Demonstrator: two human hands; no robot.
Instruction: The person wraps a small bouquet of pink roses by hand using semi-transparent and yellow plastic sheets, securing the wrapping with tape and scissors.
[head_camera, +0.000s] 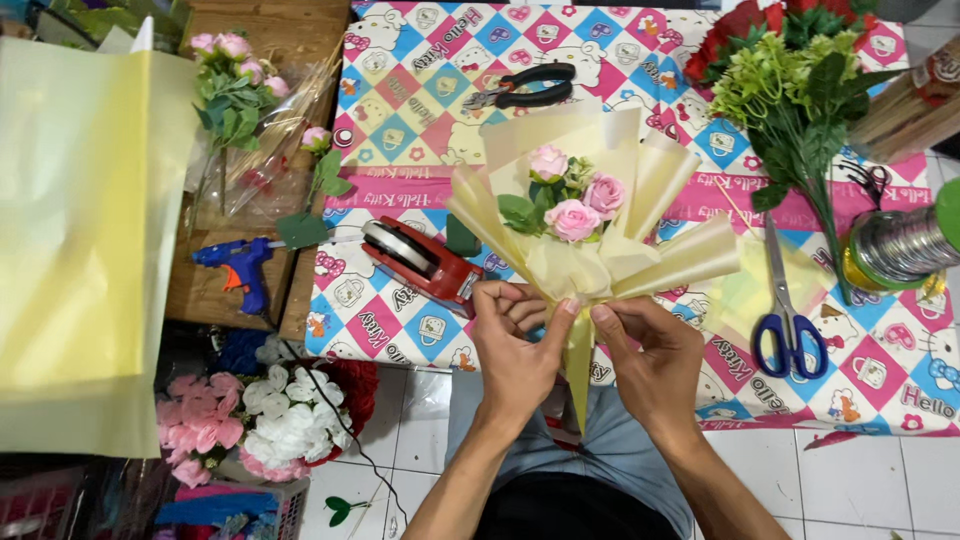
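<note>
Bouquet (585, 225): pink roses in pale yellow wrap, centre of the frame, lying on the patterned table cover (400, 90), stem end toward me.
My left hand (515, 345): fingers pinched on the wrap's gathered neck.
My right hand (650, 355): thumb and fingers pressed on the same neck, touching the left.
Tape dispenser (420, 260): red, just left of the bouquet.
Scissors (788, 320): blue-handled, right of centre.
Pliers (520, 88): top centre.
Glue gun (235, 265): blue, left.

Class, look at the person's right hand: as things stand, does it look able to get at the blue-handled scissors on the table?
Probably yes, once freed. The right hand pinches the bouquet wrap; the scissors lie just beside it on the table, nothing between.
</note>
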